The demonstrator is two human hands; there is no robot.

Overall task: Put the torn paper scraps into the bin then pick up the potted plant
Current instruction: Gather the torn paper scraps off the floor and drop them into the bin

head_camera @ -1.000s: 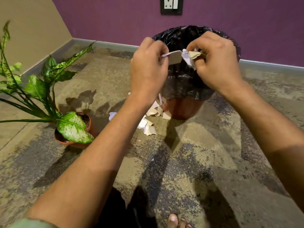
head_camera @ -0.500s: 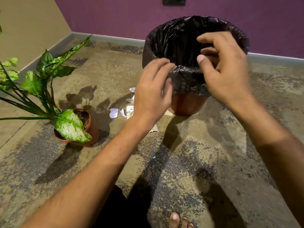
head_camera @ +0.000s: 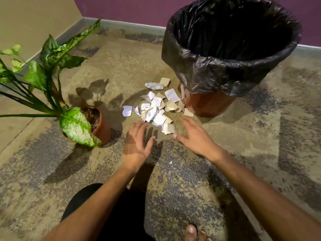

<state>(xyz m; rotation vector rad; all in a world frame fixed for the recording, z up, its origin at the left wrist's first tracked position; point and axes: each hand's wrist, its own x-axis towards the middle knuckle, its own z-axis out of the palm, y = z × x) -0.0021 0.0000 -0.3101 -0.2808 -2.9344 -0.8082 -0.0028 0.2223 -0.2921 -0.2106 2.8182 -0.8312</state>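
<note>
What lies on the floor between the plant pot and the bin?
In the head view, the pile of torn paper scraps lies on the carpet between the potted plant and the bin, its right edge at the bin's base.

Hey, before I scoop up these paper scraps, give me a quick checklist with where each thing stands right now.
1. Both hands free: ok. Left hand and right hand are open and hold nothing.
2. Hands at the scraps: ok, one at each near side of the pile.
3. Scraps gathered: not ok, a few lie apart from the pile.
4. Bin open and lined: ok.
5. Room inside the bin: cannot tell, the inside is dark.
6. Plant clear of the scoop: ok, upright to the left.
</note>
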